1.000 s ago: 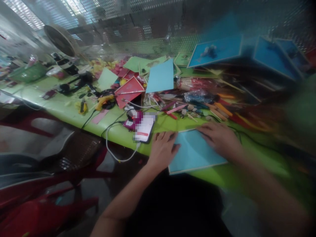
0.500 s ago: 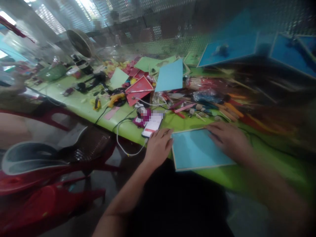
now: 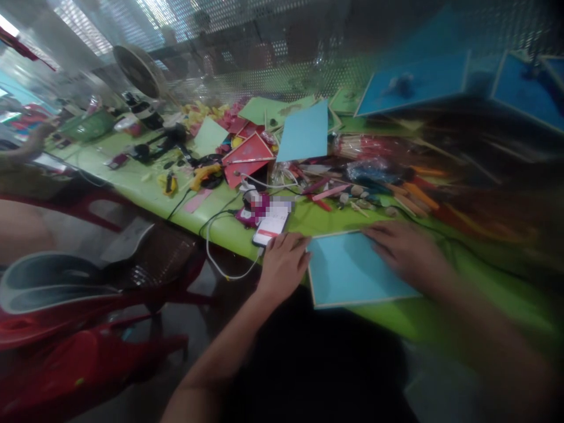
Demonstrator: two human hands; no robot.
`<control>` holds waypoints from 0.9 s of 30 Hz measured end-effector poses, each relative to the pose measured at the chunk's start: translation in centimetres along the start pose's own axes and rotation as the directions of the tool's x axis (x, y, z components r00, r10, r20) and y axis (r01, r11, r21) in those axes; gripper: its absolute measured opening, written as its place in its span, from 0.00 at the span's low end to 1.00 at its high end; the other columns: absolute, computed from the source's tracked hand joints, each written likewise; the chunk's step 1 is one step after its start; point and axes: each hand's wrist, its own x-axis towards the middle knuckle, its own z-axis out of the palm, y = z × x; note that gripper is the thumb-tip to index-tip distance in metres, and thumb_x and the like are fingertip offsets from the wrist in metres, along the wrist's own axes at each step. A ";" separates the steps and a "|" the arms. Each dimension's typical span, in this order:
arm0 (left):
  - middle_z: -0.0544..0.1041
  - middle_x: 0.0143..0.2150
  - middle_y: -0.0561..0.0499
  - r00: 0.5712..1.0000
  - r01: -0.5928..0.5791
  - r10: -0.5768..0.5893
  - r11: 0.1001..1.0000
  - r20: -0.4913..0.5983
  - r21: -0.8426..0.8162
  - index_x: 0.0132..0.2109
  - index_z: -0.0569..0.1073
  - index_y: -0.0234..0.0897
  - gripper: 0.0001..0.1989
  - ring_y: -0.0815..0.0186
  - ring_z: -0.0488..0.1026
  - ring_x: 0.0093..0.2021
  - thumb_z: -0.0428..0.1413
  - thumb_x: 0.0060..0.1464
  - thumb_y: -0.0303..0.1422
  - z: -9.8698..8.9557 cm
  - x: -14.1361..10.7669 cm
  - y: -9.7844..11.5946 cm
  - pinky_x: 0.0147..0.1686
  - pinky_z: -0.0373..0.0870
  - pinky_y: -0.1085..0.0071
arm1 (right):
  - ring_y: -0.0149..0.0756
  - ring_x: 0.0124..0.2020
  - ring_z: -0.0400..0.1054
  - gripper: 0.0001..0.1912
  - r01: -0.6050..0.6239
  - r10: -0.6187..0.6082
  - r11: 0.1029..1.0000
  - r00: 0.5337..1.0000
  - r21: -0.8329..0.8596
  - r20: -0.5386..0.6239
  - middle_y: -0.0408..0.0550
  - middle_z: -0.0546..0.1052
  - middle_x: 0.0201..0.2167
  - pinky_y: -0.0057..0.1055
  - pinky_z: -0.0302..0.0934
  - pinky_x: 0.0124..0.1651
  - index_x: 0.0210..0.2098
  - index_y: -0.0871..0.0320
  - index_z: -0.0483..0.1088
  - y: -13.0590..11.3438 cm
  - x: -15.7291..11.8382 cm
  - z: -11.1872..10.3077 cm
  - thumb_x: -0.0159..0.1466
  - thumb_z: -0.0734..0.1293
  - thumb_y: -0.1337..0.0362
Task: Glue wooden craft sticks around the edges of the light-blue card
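A light blue panel [image 3: 352, 270] with a thin pale border lies at the near edge of the green table [image 3: 247, 232]. At its left edge is my left hand [image 3: 284, 261], fingers bent together against the border. My right hand [image 3: 403, 249] rests over the panel's upper right part, its fingertips on the far border. A phone [image 3: 273, 223] with a lit screen lies just beyond my left hand, beside a magenta object [image 3: 252, 212] with cables.
Red panels [image 3: 249, 155], a blue sheet [image 3: 304, 132], a yellow glue gun [image 3: 207, 175] and several sticks [image 3: 414, 197] crowd the table behind. A fan [image 3: 138, 70] and a green basin [image 3: 88, 126] stand far left. Red chairs [image 3: 66, 364] are at left.
The view has shifted slightly. My right hand's fingertips have moved a little left along the panel's far border. A person's arm at the far left has come into clearer view.
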 end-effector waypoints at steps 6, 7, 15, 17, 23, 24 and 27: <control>0.77 0.56 0.45 1.000 -0.003 0.003 1.000 0.013 -0.007 0.60 0.76 0.41 0.16 0.53 0.69 0.59 0.52 0.69 0.35 -0.1 0.2 -0.1 0.59 0.65 0.53 | 0.51 0.53 0.72 0.21 0.001 -0.001 1.000 1.000 0.014 0.006 0.55 0.80 0.54 0.49 0.65 0.54 0.60 0.54 0.75 0.0 0.0 0.1 0.71 0.60 0.63; 0.77 0.57 0.45 1.000 -0.001 0.001 1.000 0.016 -0.013 0.61 0.75 0.42 0.17 0.53 0.69 0.59 0.53 0.69 0.35 -0.1 0.1 -0.2 0.59 0.66 0.53 | 0.51 0.53 0.72 0.21 -0.001 0.001 1.000 1.000 0.018 0.002 0.55 0.79 0.54 0.49 0.65 0.54 0.60 0.54 0.75 0.0 -0.1 0.1 0.71 0.60 0.63; 0.76 0.58 0.43 0.998 0.059 -0.059 0.998 0.016 0.000 0.65 0.72 0.40 0.20 0.52 0.68 0.60 0.49 0.71 0.36 -0.6 -1.0 -0.5 0.58 0.65 0.53 | 0.53 0.55 0.71 0.21 -0.012 0.011 0.998 1.000 0.055 0.012 0.56 0.79 0.55 0.51 0.64 0.55 0.60 0.54 0.75 0.2 -0.1 0.2 0.71 0.61 0.62; 0.76 0.58 0.43 0.999 0.040 -0.041 0.999 0.020 0.014 0.66 0.71 0.41 0.20 0.53 0.68 0.59 0.50 0.70 0.36 -0.6 -1.0 -0.4 0.57 0.66 0.54 | 0.53 0.54 0.72 0.21 -0.008 0.007 0.998 1.000 0.054 0.016 0.56 0.79 0.56 0.51 0.65 0.55 0.60 0.55 0.75 0.2 -0.1 0.2 0.71 0.61 0.63; 0.76 0.57 0.45 1.000 0.003 -0.004 1.000 0.029 0.025 0.62 0.74 0.41 0.18 0.53 0.69 0.59 0.53 0.69 0.35 -0.3 -0.4 -0.2 0.59 0.65 0.53 | 0.53 0.54 0.72 0.21 0.000 0.000 0.998 1.000 0.055 0.004 0.55 0.78 0.56 0.52 0.66 0.55 0.60 0.56 0.75 0.2 -0.1 0.1 0.71 0.61 0.63; 0.77 0.57 0.45 1.000 0.002 -0.003 1.000 0.031 0.029 0.62 0.74 0.41 0.18 0.53 0.69 0.59 0.53 0.69 0.35 -0.3 -0.3 -0.2 0.59 0.65 0.53 | 0.52 0.54 0.72 0.21 -0.001 0.001 0.998 1.000 0.055 0.000 0.55 0.79 0.56 0.52 0.66 0.55 0.60 0.55 0.75 0.2 -0.1 0.1 0.71 0.61 0.63; 0.77 0.56 0.45 1.000 0.005 -0.005 1.000 0.017 0.031 0.62 0.75 0.41 0.17 0.53 0.69 0.59 0.52 0.69 0.34 -0.2 -0.3 -0.3 0.58 0.65 0.54 | 0.52 0.54 0.72 0.21 -0.011 0.011 0.998 1.000 0.057 -0.003 0.54 0.79 0.55 0.50 0.66 0.55 0.60 0.53 0.75 0.0 0.0 0.1 0.71 0.61 0.63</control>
